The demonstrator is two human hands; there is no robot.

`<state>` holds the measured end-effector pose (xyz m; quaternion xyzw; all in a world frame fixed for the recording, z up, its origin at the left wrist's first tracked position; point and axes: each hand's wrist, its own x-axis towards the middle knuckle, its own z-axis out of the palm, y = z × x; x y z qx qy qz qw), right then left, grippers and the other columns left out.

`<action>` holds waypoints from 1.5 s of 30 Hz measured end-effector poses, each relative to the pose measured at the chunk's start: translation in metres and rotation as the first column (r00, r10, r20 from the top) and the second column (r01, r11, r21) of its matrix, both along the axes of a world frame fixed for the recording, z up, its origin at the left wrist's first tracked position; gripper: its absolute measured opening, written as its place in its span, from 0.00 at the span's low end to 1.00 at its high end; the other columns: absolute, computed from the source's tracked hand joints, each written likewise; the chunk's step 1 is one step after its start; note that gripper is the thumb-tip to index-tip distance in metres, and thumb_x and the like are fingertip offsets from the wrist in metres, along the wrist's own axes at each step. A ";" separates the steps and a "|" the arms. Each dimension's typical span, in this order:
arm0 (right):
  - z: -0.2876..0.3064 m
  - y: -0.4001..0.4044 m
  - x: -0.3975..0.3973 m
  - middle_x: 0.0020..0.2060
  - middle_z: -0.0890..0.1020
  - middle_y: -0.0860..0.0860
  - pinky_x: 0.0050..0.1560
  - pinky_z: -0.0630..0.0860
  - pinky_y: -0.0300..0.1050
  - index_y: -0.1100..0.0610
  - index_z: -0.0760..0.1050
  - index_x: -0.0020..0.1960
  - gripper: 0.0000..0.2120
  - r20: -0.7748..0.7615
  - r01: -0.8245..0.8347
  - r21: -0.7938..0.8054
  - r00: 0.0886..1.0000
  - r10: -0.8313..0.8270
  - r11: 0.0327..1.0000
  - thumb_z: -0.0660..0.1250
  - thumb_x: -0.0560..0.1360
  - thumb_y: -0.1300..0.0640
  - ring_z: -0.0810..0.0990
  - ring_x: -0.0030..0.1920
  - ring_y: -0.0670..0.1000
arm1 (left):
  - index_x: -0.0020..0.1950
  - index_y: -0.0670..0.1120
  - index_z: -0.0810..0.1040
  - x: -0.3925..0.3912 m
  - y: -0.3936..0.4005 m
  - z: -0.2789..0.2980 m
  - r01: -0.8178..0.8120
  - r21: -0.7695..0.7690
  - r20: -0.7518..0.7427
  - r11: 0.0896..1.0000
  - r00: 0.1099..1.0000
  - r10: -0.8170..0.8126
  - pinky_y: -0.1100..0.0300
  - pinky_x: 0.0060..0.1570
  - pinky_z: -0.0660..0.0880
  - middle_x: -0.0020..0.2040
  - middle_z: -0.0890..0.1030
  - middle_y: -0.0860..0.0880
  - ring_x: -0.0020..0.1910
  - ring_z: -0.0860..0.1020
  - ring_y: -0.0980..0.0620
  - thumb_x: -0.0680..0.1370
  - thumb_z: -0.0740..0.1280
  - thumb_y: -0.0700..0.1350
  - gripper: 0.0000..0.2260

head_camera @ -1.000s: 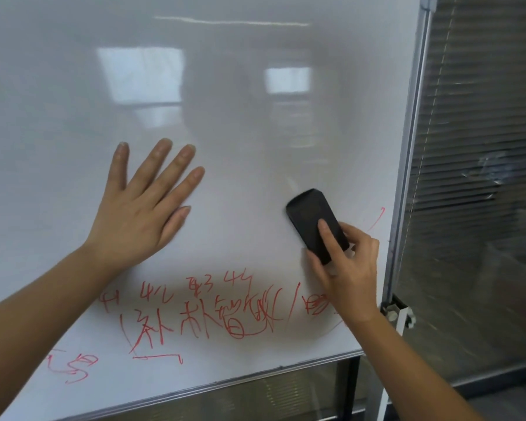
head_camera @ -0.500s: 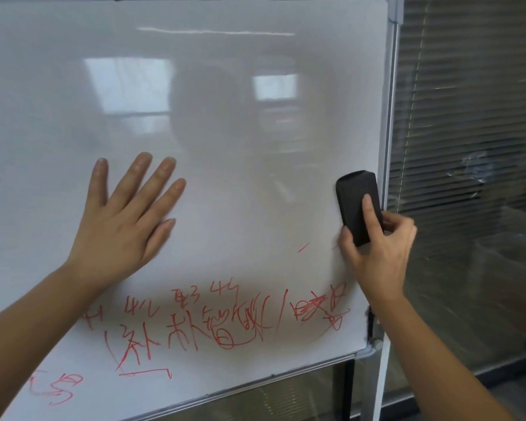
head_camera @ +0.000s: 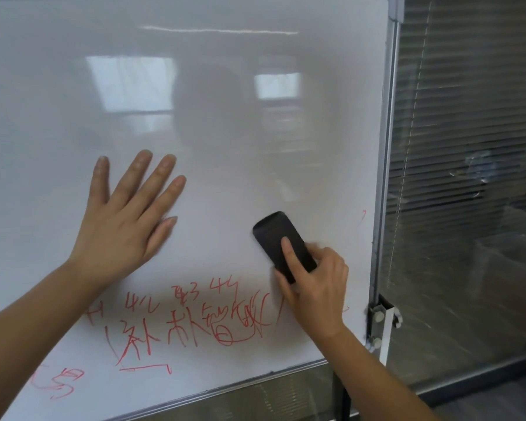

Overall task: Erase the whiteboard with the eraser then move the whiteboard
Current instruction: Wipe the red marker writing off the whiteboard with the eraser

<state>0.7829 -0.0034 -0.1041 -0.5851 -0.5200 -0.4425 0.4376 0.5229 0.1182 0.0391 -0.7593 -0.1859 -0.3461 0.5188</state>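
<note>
- Black eraser (head_camera: 281, 246) lies flat on the whiteboard (head_camera: 225, 117), in its lower right part, just above the right end of the red writing (head_camera: 176, 323).
- Its long axis runs on a slant: the rounded free end points up and to the left, the other end sits down and to the right under the hand.
- Right hand (head_camera: 315, 287) grips the eraser's lower end, index finger laid straight along its back, thumb and other fingers curled at its sides.
- Left hand (head_camera: 120, 229) presses flat on the board, fingers straight and spread, pointing up and slightly right, well apart from the eraser and above the writing.
- Red writing runs in rows across the bottom of the board; more red scrawl (head_camera: 60, 382) sits at the lower left corner, and a small red mark (head_camera: 363, 213) stays near the right edge.
- Upper board is wiped white and shows pale reflections.
- Grey metal frame (head_camera: 387, 177) edges the board on the right, with a bracket (head_camera: 383, 317) near the lower corner.
- Slatted blinds (head_camera: 474, 117) behind glass fill the right side.
</note>
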 end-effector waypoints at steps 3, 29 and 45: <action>0.004 -0.004 0.012 0.49 0.79 0.61 0.42 0.67 0.50 0.49 0.64 0.70 0.23 0.040 0.013 -0.022 0.999 -0.012 1.000 0.65 0.78 0.48 0.73 0.45 0.57 | 0.79 0.43 0.58 0.001 0.000 0.001 0.014 -0.003 0.000 1.000 1.000 -0.014 0.32 0.70 0.51 0.79 0.58 0.41 0.78 0.53 0.40 0.83 0.53 0.50 0.25; 0.004 -0.035 0.060 0.44 0.74 0.61 0.37 0.71 0.52 0.51 0.70 0.70 0.27 -0.454 0.199 -0.007 0.873 -0.180 0.980 0.63 0.74 0.41 0.70 0.40 0.58 | 0.79 0.43 0.57 0.000 -0.002 0.000 -0.008 -0.011 0.003 1.000 1.000 0.008 0.33 0.71 0.50 0.79 0.58 0.41 0.77 0.56 0.39 0.84 0.53 0.52 0.25; -0.049 -0.048 0.047 0.44 0.75 0.61 0.37 0.72 0.51 0.48 0.66 0.70 0.27 -0.469 0.147 -0.126 0.862 -0.190 0.981 0.61 0.73 0.39 0.73 0.40 0.59 | 0.79 0.42 0.58 0.000 -0.005 -0.001 0.000 -0.025 0.012 1.000 1.000 0.000 0.32 0.71 0.52 0.79 0.58 0.41 0.77 0.57 0.38 0.84 0.53 0.52 0.25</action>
